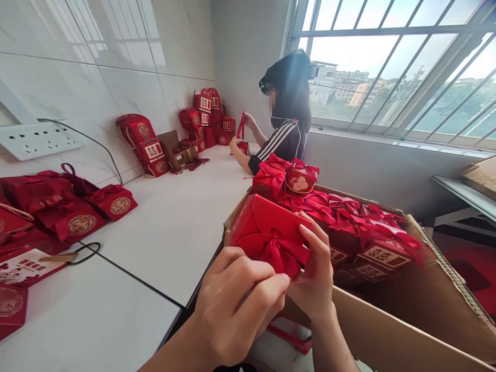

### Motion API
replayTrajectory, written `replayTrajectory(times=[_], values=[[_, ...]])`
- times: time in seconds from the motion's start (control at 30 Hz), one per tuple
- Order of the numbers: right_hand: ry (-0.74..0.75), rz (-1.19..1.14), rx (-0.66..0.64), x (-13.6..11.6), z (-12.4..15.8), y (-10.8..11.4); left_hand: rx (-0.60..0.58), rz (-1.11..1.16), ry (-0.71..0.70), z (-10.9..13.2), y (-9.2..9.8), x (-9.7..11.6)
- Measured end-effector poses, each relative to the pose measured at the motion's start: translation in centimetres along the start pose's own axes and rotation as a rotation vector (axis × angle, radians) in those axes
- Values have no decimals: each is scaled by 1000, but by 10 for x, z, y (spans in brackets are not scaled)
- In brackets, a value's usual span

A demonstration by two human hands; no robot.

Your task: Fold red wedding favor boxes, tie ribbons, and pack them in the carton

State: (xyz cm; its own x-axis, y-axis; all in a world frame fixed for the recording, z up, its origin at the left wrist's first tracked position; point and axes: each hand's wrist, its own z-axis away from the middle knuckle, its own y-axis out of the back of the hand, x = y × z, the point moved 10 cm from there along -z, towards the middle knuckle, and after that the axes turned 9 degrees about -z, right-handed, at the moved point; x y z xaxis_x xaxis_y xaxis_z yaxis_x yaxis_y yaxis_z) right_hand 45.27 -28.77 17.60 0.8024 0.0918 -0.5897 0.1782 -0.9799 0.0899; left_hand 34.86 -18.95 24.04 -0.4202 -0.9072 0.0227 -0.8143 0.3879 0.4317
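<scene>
A red gift box (258,214) with a ribbon bow (279,253) on its top is held up over the near left edge of a cardboard carton (387,323). My right hand (315,268) grips the box from the right, thumb and fingers around its side. My left hand (240,302) is closed at the near side of the bow, fingertips pinched by the ribbon; its palm side is hidden. Inside the carton are several red boxes with bows (349,217), and two more sit higher at its far left corner.
On the white table (155,222) at left lie several red boxes (81,222), a printed card and a black cable (135,279). More red boxes (145,144) stand along the wall. A person (289,113) works at the far end.
</scene>
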Motion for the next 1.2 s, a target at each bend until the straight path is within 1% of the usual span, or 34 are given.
replayTrajectory(times=[0.17, 0.37, 0.43, 0.47, 0.5, 0.57, 0.63, 0.67, 0.7, 0.73, 0.77, 0.8, 0.83, 0.87, 0.9, 0.93, 1.0, 1.07, 1.13, 1.2], values=[[3, -1, 2, -2, 0, 0, -9, -22, 2, 0, 1, 0], [4, -16, -25, -3, 1, -3, 19, -24, -1, 2, 4, 1], [-9, -28, -44, -2, 2, -4, 15, -9, 30, 2, 6, 0], [-11, -26, -57, -2, 2, -5, 10, 3, 69, 2, 8, -5], [-6, -14, -75, -3, 2, -5, 1, 19, 129, 1, 9, -12], [23, 30, -132, -4, 1, -8, -58, 43, 307, 0, 6, -38], [44, 88, -193, -2, 1, -9, -180, 58, 524, 7, -5, -74], [40, 116, -202, 2, 0, -7, -250, 57, 626, 14, -14, -93], [12, 136, -182, 9, -2, -2, -323, 48, 714, 24, -24, -111], [-48, 140, -122, 20, -4, 8, -379, 25, 780, 34, -35, -127], [-139, 114, -33, 34, -6, 21, -417, -6, 818, 45, -45, -140], [-252, 43, 75, 50, -5, 35, -443, -40, 816, 54, -57, -148], [-386, -74, 185, 69, -2, 47, -448, -67, 780, 62, -68, -151], [-533, -227, 278, 89, 3, 55, -427, -63, 705, 68, -80, -147], [-676, -398, 343, 105, 10, 56, -427, -32, 587, 73, -94, -137], [-806, -567, 378, 117, 16, 53, -446, -10, 481, 80, -107, -125], [-1035, -841, 389, 127, 27, 39, -539, 17, 353, 98, -132, -104], [-1195, -1012, 347, 123, 34, 26, -621, 6, 306, 113, -146, -93], [-1261, -1091, 297, 116, 36, 18, -650, -21, 289, 119, -149, -89], [-1241, -1061, 280, 114, 34, 21, -660, -39, 269, 120, -148, -89]])
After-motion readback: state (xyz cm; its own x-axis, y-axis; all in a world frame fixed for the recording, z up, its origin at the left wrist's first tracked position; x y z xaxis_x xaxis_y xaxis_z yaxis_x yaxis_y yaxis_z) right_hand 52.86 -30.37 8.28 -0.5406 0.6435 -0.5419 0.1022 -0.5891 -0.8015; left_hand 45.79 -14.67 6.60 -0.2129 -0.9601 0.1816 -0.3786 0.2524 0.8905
